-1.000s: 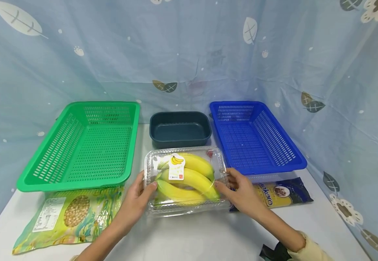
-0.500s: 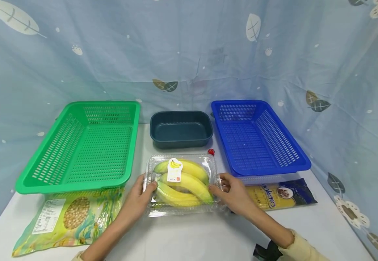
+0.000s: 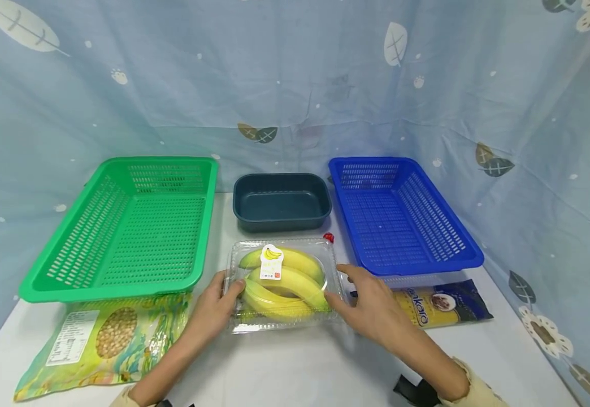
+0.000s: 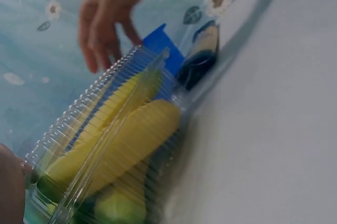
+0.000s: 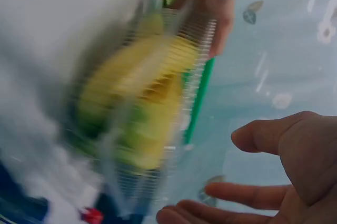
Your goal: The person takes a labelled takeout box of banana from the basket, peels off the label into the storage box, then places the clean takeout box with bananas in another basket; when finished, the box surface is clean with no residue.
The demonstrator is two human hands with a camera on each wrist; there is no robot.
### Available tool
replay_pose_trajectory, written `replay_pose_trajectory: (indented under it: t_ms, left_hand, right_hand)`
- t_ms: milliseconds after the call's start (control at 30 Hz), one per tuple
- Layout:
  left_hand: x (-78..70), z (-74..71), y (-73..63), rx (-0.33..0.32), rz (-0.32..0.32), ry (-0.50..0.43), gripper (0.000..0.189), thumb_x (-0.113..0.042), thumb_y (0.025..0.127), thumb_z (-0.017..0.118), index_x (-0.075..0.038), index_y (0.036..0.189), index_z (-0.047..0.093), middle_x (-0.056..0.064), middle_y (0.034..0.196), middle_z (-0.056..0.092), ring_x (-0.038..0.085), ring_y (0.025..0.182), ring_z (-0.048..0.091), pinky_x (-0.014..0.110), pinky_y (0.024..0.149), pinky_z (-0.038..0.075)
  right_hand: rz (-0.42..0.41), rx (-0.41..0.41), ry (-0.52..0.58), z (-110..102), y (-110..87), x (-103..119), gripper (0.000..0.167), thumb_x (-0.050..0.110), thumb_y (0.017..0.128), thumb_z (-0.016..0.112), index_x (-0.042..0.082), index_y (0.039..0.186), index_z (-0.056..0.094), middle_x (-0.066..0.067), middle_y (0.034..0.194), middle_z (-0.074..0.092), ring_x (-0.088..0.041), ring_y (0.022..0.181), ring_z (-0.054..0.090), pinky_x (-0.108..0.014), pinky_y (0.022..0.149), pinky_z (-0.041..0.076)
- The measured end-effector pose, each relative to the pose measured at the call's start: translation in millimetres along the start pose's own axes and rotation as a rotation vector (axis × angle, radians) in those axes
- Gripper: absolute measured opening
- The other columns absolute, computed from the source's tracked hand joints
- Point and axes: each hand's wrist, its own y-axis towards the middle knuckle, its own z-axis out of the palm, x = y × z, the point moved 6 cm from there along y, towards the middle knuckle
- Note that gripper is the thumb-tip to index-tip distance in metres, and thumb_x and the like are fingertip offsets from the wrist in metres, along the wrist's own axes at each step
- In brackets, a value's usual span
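Note:
A clear plastic box of bananas (image 3: 281, 285), with a banana label on its lid, stands in the middle of the head view. At its left end my left hand (image 3: 212, 308) holds the side, the thumb over the lid. Off the right end, my right hand (image 3: 371, 305) has its fingers spread. The right wrist view shows that hand (image 5: 284, 171) with relaxed, parted fingers and nothing between them, a gap away from the blurred banana box (image 5: 139, 92). In the left wrist view the right hand (image 4: 108, 27) appears beyond the far end of the box (image 4: 113, 145).
Behind stand a green basket (image 3: 204, 237), a dark teal tub (image 3: 282, 225) and a blue basket (image 3: 417, 268). A bag with a picture of pale kernels (image 3: 107, 345) lies at left, a yellow-and-blue packet (image 3: 439, 305) at right. A small red object (image 3: 328, 237) sits behind the box.
The banana box has come down and nearer to me, uncovering the small red object behind it. My right hand has released its end; my left hand keeps its hold.

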Motion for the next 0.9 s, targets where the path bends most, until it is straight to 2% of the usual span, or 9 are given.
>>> replay_pose_trajectory:
  t_ms: [100, 200, 267, 400, 533, 733, 900]
  left_hand:
    - [-0.2, -0.9, 1.1, -0.005, -0.003, -0.001, 0.058, -0.038, 0.104, 0.049, -0.002, 0.148, 0.041, 0.028, 0.134, 0.056, 0.040, 0.119, 0.056, 0.055, 0.095, 0.048]
    - [0.1, -1.9, 2.3, -0.010, -0.006, -0.005, 0.056, -0.038, 0.104, 0.049, -0.003, 0.147, 0.043, 0.025, 0.130, 0.059, 0.036, 0.112, 0.059, 0.050, 0.090, 0.051]
    - [0.1, -2.0, 3.1, -0.012, -0.009, -0.009, 0.055, -0.038, 0.104, 0.050, -0.003, 0.146, 0.044, 0.023, 0.126, 0.061, 0.033, 0.106, 0.061, 0.047, 0.086, 0.052]
    - [-0.1, -0.8, 4.8, -0.013, -0.007, -0.010, 0.055, -0.038, 0.104, 0.050, -0.004, 0.145, 0.045, 0.022, 0.125, 0.061, 0.031, 0.104, 0.061, 0.045, 0.084, 0.052]
    - [-0.5, 1.8, 4.8, -0.010, 0.003, -0.013, 0.054, -0.037, 0.103, 0.051, -0.003, 0.145, 0.045, 0.022, 0.125, 0.062, 0.032, 0.105, 0.061, 0.046, 0.085, 0.052]
    - [-0.5, 2.3, 3.4, -0.010, 0.002, -0.024, 0.052, -0.037, 0.103, 0.051, -0.004, 0.143, 0.047, 0.020, 0.120, 0.063, 0.029, 0.100, 0.062, 0.042, 0.080, 0.052]
    - [0.5, 2.3, 3.0, -0.008, 0.002, -0.024, 0.052, -0.039, 0.103, 0.052, -0.005, 0.143, 0.048, 0.020, 0.120, 0.063, 0.029, 0.100, 0.062, 0.041, 0.080, 0.052]
  right_hand:
    - [-0.151, -0.051, -0.114, -17, 4.1, 29, 0.043, 0.032, 0.089, 0.077, 0.010, 0.124, 0.069, -0.008, 0.119, 0.068, -0.024, 0.098, 0.068, -0.043, 0.076, 0.057]
    - [-0.288, -0.072, -0.139, -26, 16.5, 53, 0.032, 0.024, 0.088, 0.078, 0.009, 0.116, 0.072, -0.004, 0.109, 0.071, -0.018, 0.087, 0.068, -0.036, 0.068, 0.056]
    - [-0.356, -0.055, -0.157, -27, 27.4, 64, 0.029, 0.021, 0.089, 0.077, 0.009, 0.115, 0.073, -0.003, 0.106, 0.071, -0.016, 0.088, 0.067, -0.035, 0.069, 0.056]
    - [-0.452, 0.017, -0.212, -21, 50.8, 82, 0.026, 0.019, 0.091, 0.074, 0.009, 0.115, 0.072, -0.002, 0.104, 0.071, -0.016, 0.084, 0.066, -0.032, 0.068, 0.055]
    - [-0.510, 0.077, -0.268, -12, 70.9, 94, 0.023, 0.017, 0.092, 0.073, 0.011, 0.114, 0.073, -0.002, 0.104, 0.071, -0.013, 0.073, 0.062, -0.025, 0.060, 0.051]
    - [-0.520, 0.158, -0.320, 7, 89.6, 102, 0.022, 0.016, 0.091, 0.075, 0.012, 0.112, 0.073, -0.002, 0.102, 0.071, -0.016, 0.081, 0.065, -0.026, 0.063, 0.053]
    - [-0.548, 0.237, -0.396, 30, 98.2, 104, 0.025, 0.018, 0.092, 0.074, 0.013, 0.117, 0.073, -0.002, 0.098, 0.068, -0.015, 0.075, 0.059, -0.023, 0.060, 0.049]
